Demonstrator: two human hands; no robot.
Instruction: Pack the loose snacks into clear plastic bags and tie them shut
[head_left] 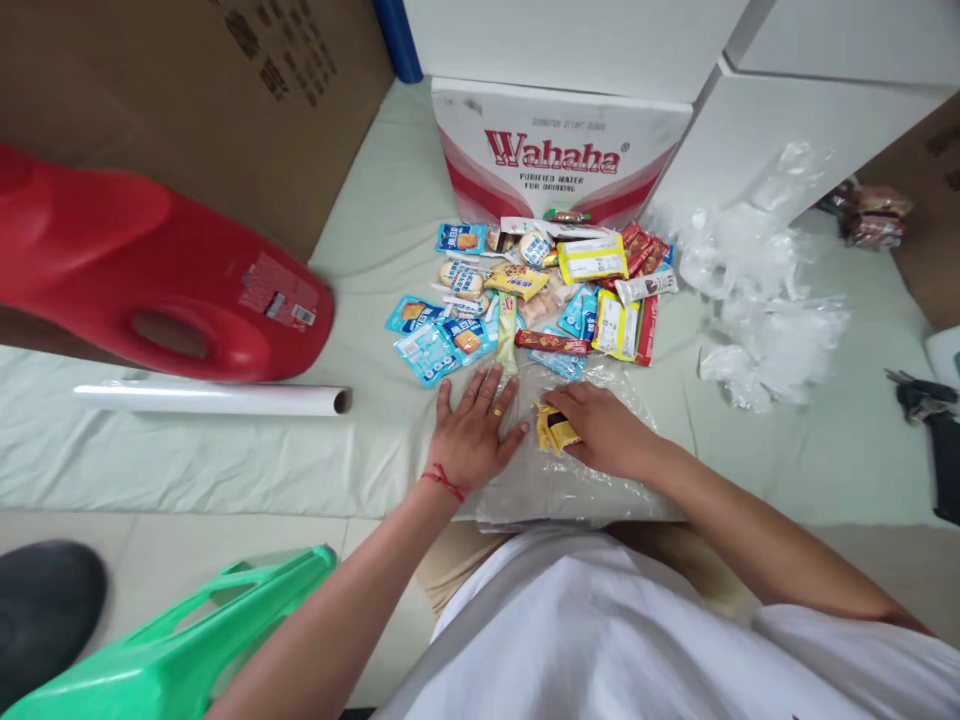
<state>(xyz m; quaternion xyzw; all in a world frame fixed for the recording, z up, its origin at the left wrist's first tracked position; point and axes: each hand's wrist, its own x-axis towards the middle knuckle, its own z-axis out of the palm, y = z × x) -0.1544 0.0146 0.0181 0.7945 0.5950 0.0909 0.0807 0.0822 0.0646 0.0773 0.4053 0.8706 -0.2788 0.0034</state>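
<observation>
My left hand lies flat with fingers spread, pressing on the cloth and the edge of a clear plastic bag. Its fingertips come close to a green snack packet. My right hand is closed on a yellow snack packet over the plastic bag; part of the packet is hidden under the fingers. Just beyond both hands is a pile of wrapped snacks: blue packets, yellow-and-white packets, a dark red bar and a white bar.
A Wahaha water carton stands behind the snacks. Crumpled clear bags lie at right, near keys. On the left are a red plastic jug, a white roll and a green stool below the edge.
</observation>
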